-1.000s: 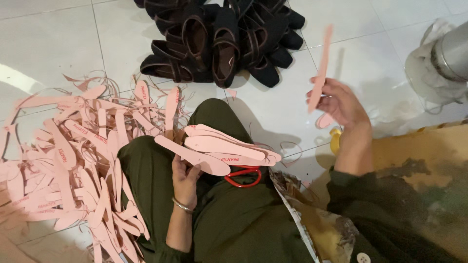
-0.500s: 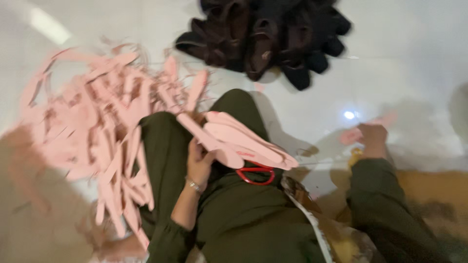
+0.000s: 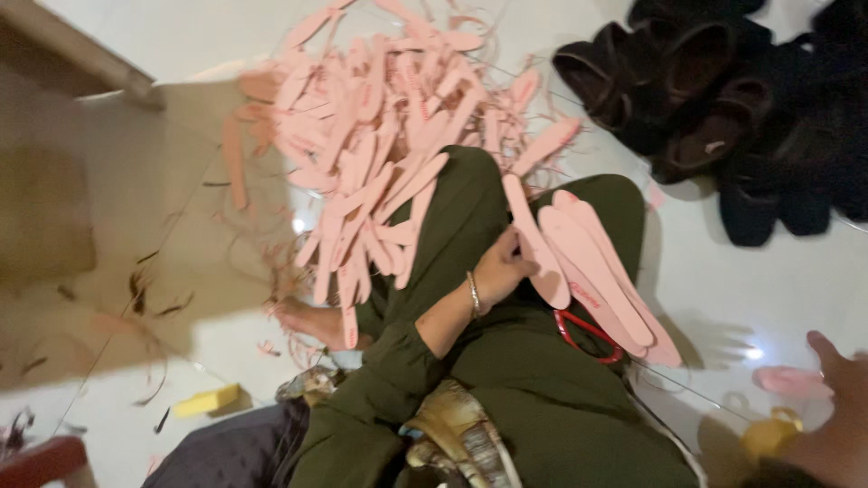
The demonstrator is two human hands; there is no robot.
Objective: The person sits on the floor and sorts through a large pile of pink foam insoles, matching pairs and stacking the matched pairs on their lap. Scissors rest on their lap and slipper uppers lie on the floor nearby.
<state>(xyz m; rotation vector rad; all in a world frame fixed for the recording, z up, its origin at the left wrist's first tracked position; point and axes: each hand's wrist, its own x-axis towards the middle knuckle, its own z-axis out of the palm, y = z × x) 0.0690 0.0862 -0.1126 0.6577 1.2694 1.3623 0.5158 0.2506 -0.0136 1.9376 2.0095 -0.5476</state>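
I sit on the floor in dark green clothes. My left hand (image 3: pixel 503 267), with a bangle at the wrist, grips a fanned stack of pink insoles (image 3: pixel 592 262) that rests on my lap. My right hand (image 3: pixel 843 402) is low at the right edge, thumb spread, just beside a single pink insole (image 3: pixel 785 380) that lies on the white floor; nothing shows in its grasp. A red scissors handle (image 3: pixel 588 334) pokes out from under the stack.
A big heap of pink insoles and trimmings (image 3: pixel 389 126) lies beyond my left knee. Dark sandals (image 3: pixel 723 108) are piled at the top right. A yellow block (image 3: pixel 208 399), a yellow object (image 3: pixel 768 438) by my right hand, and a brown sheet (image 3: pixel 108 226) lie around.
My right hand came down from head height with one pink insole, which now lies on the floor beside it. The view swung left. My left hand kept hold of the stack.
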